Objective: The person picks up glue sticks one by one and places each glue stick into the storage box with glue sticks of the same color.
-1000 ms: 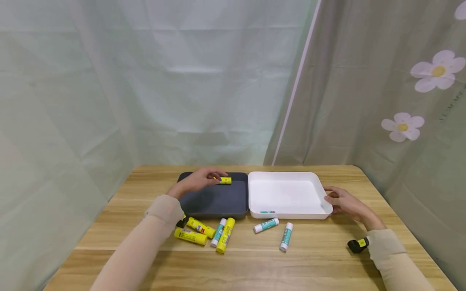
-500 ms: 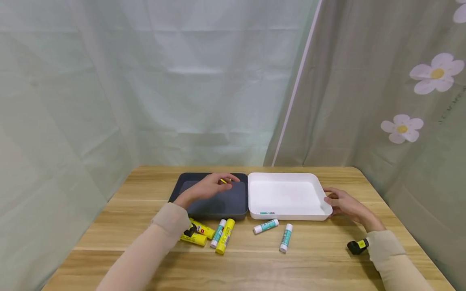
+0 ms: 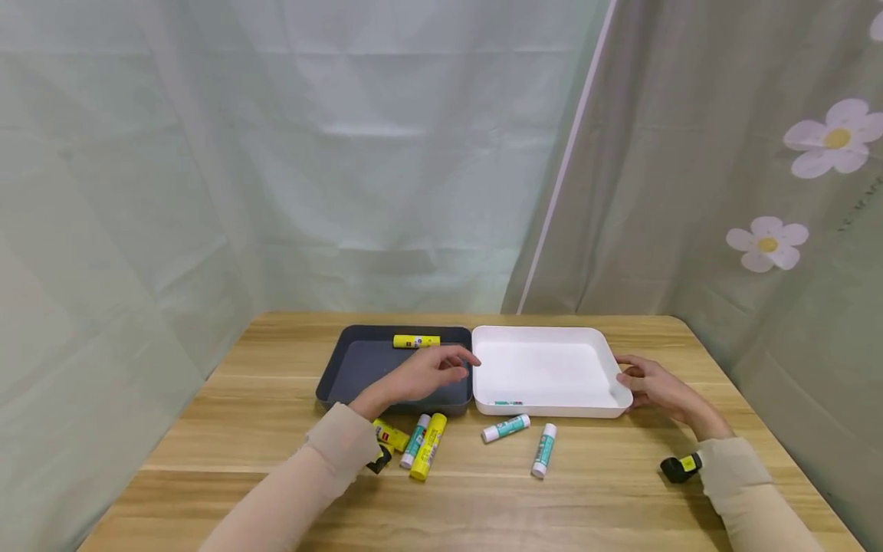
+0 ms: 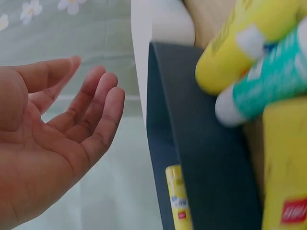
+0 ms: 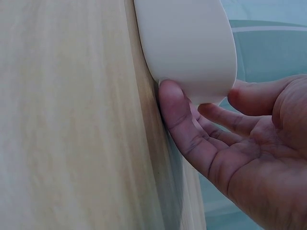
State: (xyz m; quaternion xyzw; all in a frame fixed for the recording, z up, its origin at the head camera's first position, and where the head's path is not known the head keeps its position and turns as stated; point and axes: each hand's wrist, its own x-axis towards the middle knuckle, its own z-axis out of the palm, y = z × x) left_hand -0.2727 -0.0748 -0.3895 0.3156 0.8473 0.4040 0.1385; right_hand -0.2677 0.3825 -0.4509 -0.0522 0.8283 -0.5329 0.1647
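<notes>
My left hand point(image 3: 431, 372) hovers over the right part of the dark tray point(image 3: 362, 368), fingers loosely bent with nothing between them; its palm point(image 4: 48, 143) shows bare in the left wrist view. At the back of that tray lies a yellow glue stick point(image 3: 416, 341). My right hand point(image 3: 658, 387) holds the right end of the white tray point(image 3: 545, 368). In the right wrist view, the thumb point(image 5: 254, 98) touches its rim and the fingers curl against the wall from outside. Inside the white tray, a teal-and-white glue stick point(image 3: 509, 402) is mostly hidden by the front wall.
In front of the dark tray lie yellow glue sticks point(image 3: 429, 446) and a teal-and-white one point(image 3: 415, 441), partly behind my left wrist. Two more teal glue sticks, one slanted point(image 3: 506, 428) and one nearer me point(image 3: 543, 451), lie before the white tray. Curtains point(image 3: 414, 192) hang behind the table.
My left hand has let go of the yellow glue stick at the back of the dark tray and moved right and towards me. My right hand stays at the white tray.
</notes>
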